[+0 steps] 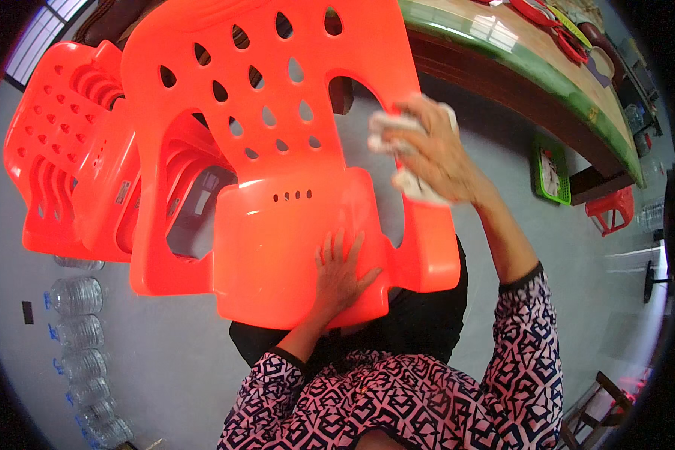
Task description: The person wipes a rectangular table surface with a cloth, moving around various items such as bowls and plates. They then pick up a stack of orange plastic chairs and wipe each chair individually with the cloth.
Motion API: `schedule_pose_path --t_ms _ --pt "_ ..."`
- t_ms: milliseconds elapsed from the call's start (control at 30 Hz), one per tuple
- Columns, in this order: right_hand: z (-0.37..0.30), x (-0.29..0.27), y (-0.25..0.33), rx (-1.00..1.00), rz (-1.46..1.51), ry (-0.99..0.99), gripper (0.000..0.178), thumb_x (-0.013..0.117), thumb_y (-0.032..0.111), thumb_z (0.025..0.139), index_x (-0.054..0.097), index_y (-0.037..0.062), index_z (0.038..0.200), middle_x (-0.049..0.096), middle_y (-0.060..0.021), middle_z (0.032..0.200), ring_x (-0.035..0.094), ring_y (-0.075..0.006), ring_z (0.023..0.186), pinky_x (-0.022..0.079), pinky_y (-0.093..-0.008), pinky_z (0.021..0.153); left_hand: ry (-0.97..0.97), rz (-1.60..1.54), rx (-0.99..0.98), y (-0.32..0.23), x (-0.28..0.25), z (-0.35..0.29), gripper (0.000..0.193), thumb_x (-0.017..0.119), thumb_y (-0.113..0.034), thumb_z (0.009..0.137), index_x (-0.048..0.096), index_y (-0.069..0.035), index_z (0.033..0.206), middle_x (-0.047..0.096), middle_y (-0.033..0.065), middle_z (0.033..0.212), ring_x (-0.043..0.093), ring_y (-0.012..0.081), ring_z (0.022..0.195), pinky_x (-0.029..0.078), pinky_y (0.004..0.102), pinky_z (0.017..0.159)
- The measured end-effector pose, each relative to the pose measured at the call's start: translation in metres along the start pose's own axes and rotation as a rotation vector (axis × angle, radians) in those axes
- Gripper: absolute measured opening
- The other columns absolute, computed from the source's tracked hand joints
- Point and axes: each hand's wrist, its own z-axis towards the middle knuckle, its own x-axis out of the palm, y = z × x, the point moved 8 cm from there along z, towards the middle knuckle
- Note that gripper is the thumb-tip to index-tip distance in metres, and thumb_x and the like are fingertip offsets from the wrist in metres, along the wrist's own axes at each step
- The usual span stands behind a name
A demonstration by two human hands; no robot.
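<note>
A glossy orange-red plastic armchair [292, 247] stands right in front of me, its tall back pierced with drop-shaped holes. My left hand [340, 271] lies flat on its seat near the front edge, fingers spread. At the chair's right side my right hand [439, 154] grips a crumpled white cloth [420, 187] against or just over the armrest; motion blurs the fingers a little. Whether the cloth touches the plastic there I cannot tell.
To the left is a stack of matching chairs [75, 150]. Clear plastic bottles [79, 296] line the floor at lower left. A green-edged table [532, 64] curves across the upper right, with a green basket [552, 172] and red stool [611, 211] near it.
</note>
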Motion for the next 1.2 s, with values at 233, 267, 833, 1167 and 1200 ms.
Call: schedule_pose_path --t_ms 233,267,833,1167,1200 --pt "-0.010 -0.003 -0.007 0.248 0.059 -0.123 0.034 0.052 0.020 0.092 0.056 0.0130 0.125 0.041 -0.0201 0.137 0.042 -0.0411 0.120 0.033 -0.0444 0.103 -0.099 0.005 0.027 -0.001 0.001 0.001 0.082 0.061 -0.059 0.081 0.034 -0.015 0.145 0.032 0.0218 0.143 0.030 0.0421 0.131 0.026 0.0591 0.104" --pt "-0.020 -0.005 0.006 0.268 0.104 -0.069 0.035 0.052 0.018 0.091 0.055 0.0106 0.125 0.042 -0.0212 0.135 0.042 -0.0412 0.121 0.033 -0.0450 0.102 -0.093 0.013 0.023 0.002 0.002 0.000 0.082 0.060 -0.059 0.081 0.034 -0.016 0.145 0.031 0.0214 0.144 0.029 0.0416 0.132 0.025 0.0591 0.105" --pt "-0.133 -0.032 0.095 0.780 0.200 -0.795 0.046 0.071 0.006 0.070 0.057 0.0012 0.114 0.060 -0.0123 0.104 0.060 -0.0217 0.093 0.046 -0.0311 0.084 -0.039 -0.061 0.021 -0.004 0.004 0.005 0.087 0.059 -0.061 0.081 0.029 -0.013 0.147 0.024 0.0262 0.147 0.020 0.0459 0.137 0.020 0.0673 0.104" --pt "-0.128 -0.034 0.040 0.642 0.130 -1.084 0.033 0.064 0.013 0.082 0.058 0.0022 0.112 0.058 -0.0154 0.105 0.061 -0.0248 0.087 0.048 -0.0323 0.080 0.092 -0.123 0.146 -0.042 0.006 0.031 0.105 0.062 -0.074 0.069 0.026 -0.015 0.149 0.013 0.0275 0.152 0.008 0.0465 0.141 0.010 0.0754 0.102" --pt "-0.127 -0.033 0.043 0.583 0.079 -1.092 0.035 0.062 0.014 0.083 0.057 0.0031 0.115 0.057 -0.0161 0.108 0.060 -0.0256 0.088 0.048 -0.0333 0.081 0.074 -0.102 0.138 -0.043 0.007 0.034 0.105 0.061 -0.074 0.069 0.026 -0.015 0.149 0.013 0.0274 0.152 0.009 0.0464 0.141 0.010 0.0753 0.102"
